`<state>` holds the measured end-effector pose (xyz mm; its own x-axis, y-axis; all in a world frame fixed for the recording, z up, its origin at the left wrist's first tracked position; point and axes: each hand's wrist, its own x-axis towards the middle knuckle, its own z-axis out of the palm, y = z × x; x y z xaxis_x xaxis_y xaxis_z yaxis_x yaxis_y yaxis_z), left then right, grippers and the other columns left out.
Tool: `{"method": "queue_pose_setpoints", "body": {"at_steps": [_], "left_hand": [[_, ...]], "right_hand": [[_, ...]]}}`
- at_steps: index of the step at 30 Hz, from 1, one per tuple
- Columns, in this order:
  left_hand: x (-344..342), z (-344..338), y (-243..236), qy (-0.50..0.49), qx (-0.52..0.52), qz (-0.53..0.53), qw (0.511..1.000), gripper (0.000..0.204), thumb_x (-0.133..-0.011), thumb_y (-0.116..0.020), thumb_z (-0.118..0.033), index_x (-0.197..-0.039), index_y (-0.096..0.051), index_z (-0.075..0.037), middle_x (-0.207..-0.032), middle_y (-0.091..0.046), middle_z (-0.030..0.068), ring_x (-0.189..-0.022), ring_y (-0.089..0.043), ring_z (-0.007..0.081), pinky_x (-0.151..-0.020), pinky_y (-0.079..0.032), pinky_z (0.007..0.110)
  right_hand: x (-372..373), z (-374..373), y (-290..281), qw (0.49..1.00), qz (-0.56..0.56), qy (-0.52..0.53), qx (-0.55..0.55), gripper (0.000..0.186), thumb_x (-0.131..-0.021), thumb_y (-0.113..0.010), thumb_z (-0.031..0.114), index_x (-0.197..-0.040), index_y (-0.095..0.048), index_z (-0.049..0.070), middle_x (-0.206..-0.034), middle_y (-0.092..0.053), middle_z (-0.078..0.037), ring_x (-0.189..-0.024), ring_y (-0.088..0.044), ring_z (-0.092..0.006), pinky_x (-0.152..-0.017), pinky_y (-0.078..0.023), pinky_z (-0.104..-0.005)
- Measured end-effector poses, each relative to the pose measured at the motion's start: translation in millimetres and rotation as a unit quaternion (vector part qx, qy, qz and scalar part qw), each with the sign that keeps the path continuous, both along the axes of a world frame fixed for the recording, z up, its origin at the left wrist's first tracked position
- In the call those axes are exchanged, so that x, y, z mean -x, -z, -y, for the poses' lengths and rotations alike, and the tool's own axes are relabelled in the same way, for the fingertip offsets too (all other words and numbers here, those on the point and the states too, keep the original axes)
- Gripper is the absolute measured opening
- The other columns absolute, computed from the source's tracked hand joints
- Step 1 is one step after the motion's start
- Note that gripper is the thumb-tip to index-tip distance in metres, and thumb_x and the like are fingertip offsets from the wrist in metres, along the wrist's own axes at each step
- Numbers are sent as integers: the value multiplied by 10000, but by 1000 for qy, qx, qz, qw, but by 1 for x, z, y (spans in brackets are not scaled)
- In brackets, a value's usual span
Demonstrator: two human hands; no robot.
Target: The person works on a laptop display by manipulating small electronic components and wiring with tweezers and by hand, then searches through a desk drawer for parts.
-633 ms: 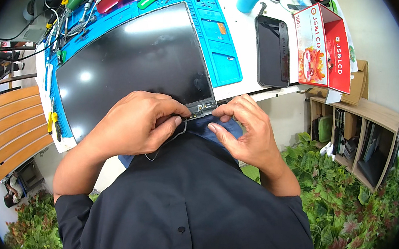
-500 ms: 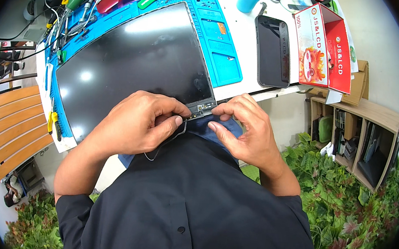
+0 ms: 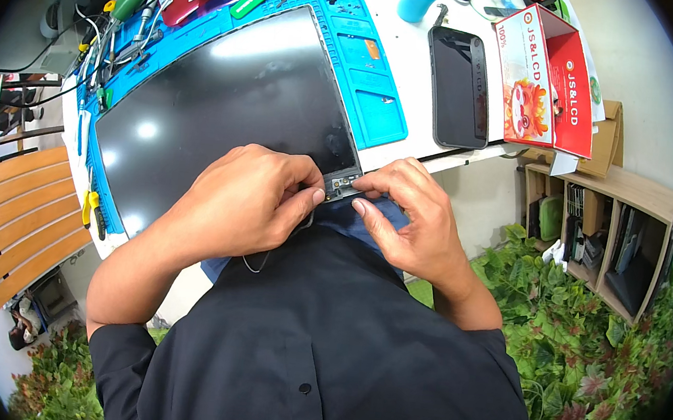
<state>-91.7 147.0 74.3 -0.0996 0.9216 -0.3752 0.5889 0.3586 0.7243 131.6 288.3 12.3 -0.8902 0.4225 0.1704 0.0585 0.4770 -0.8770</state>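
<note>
A large dark laptop screen panel (image 3: 238, 95) lies tilted on the blue work mat (image 3: 372, 112), its near right corner pointing toward me. Small metal fittings (image 3: 342, 184) show at that corner. My left hand (image 3: 240, 197) reaches over the panel's near edge, thumb and forefinger pinched together beside the fittings; what sits between them is hidden. Below this hand hangs a thin grey cable (image 3: 253, 268), its upper part partly covered. On the other side of the fittings is my right hand (image 3: 417, 214), forefinger tip at the corner's edge, thumb held apart and nothing visible in its grasp.
A black phone-like device (image 3: 459, 88) and a red and white box (image 3: 531, 83) lie to the right. Tools and cables (image 3: 130, 36) crowd the far left, with yellow-handled pliers (image 3: 92, 207) at the left edge. A wooden shelf (image 3: 605, 195) stands beyond the table.
My left hand's thumb has shifted slightly right and up, closing against the forefinger near the fittings. The right hand has moved slightly left, its fingertip still at the corner.
</note>
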Motion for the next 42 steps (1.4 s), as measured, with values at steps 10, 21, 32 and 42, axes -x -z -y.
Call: {"method": "queue_pose_setpoints", "body": {"at_steps": [10,21,32,42], "left_hand": [[-13,16,8,15,-101,-46,994,278,-1034,-763,-124,-1293,-843,-64,-878,-806,164,-736,-769,354,-684,-578,446],[-9,14,8,-12,-44,16,999,291,-1084,-736,-174,-1333,-819,-48,-792,-762,148,-623,-715,293,-623,-534,402],[-8,15,4,-53,-47,32,997,250,-1076,-761,-160,-1280,-820,-27,-739,-709,136,-599,-660,199,-603,-499,365],[5,12,7,12,-133,-41,990,145,-963,-832,-80,-1106,-847,-65,-807,-705,104,-673,-670,282,-628,-504,410]], "right_hand": [[-7,11,22,980,-1,93,176,200,-998,-820,-12,-1189,-764,-21,-966,-755,-83,-804,-696,-126,-712,-554,-289],[-6,13,25,976,-10,90,195,178,-1004,-807,-31,-1177,-767,-18,-948,-752,-77,-804,-691,-113,-717,-552,-286],[-6,12,24,979,-7,86,184,184,-996,-805,-40,-1175,-770,-17,-953,-746,-78,-785,-686,-116,-700,-550,-286],[-5,12,23,984,-8,84,160,179,-1002,-803,-26,-1178,-777,-12,-973,-758,-81,-776,-700,-115,-684,-551,-281]]}}
